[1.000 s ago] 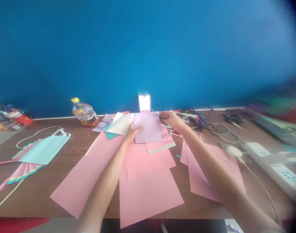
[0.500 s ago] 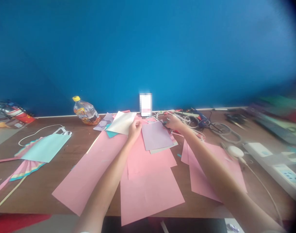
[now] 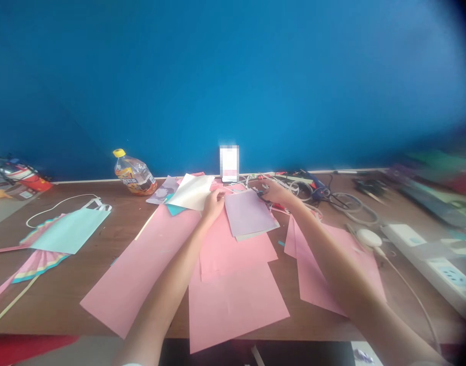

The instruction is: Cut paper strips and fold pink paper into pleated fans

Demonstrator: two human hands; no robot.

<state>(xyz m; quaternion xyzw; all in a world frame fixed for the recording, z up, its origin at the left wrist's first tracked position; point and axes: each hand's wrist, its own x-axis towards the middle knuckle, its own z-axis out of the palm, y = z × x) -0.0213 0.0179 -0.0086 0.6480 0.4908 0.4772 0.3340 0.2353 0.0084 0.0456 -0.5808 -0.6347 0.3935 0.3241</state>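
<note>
My left hand [image 3: 213,204] is between a cream sheet [image 3: 192,191] and a purple sheet [image 3: 249,213], above pink paper [image 3: 236,249]. Its fingers are bent together; whether anything is between them is too small to tell. My right hand [image 3: 274,193] is at the far right corner of the purple sheet, its fingers closed round a small dark thing that I cannot make out. White and red strips and cables lie just beyond it. A pale sheet shows under the purple one.
A bottle [image 3: 135,175] with a yellow cap and a lit phone [image 3: 229,165] stand by the blue wall. Pale blue paper [image 3: 70,231] with a pleated piece lies left. On the right are a white round device [image 3: 369,238] and a power strip [image 3: 442,269].
The purple sheet has shifted slightly and now covers more of the paper beneath its right side. My hands have barely moved.
</note>
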